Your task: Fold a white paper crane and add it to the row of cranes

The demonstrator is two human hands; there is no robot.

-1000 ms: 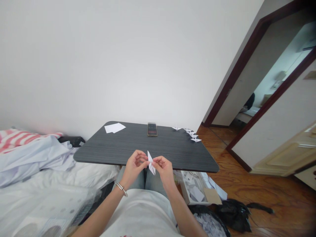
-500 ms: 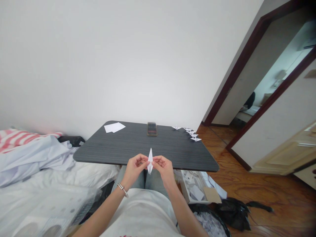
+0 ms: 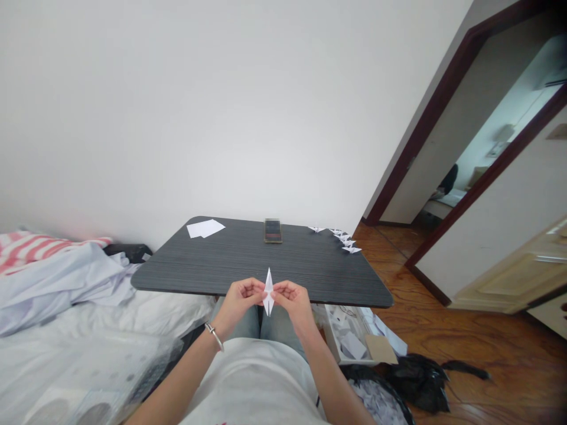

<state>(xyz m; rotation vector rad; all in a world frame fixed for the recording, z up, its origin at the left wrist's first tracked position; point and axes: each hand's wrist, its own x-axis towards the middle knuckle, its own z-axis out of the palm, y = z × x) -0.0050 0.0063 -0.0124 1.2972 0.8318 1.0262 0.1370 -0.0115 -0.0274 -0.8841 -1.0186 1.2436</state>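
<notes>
A small white folded paper piece (image 3: 268,291), narrow and pointed, stands upright between my two hands just in front of the near edge of the dark table (image 3: 248,265). My left hand (image 3: 239,300), with a bracelet on the wrist, pinches its left side. My right hand (image 3: 292,300) pinches its right side. Both hands have fingers closed on the paper, above my lap.
On the table lie a white sheet (image 3: 205,228) at the far left, a phone (image 3: 273,231) at the far middle and several small folded paper figures (image 3: 343,239) at the far right. Bedding (image 3: 66,283) is left of me. A box of paper pieces (image 3: 349,339) and a black bag (image 3: 420,383) sit on the wooden floor.
The paper piece has turned from tilted to upright and come slightly lower and nearer to me. Both hands stay pinched on it.
</notes>
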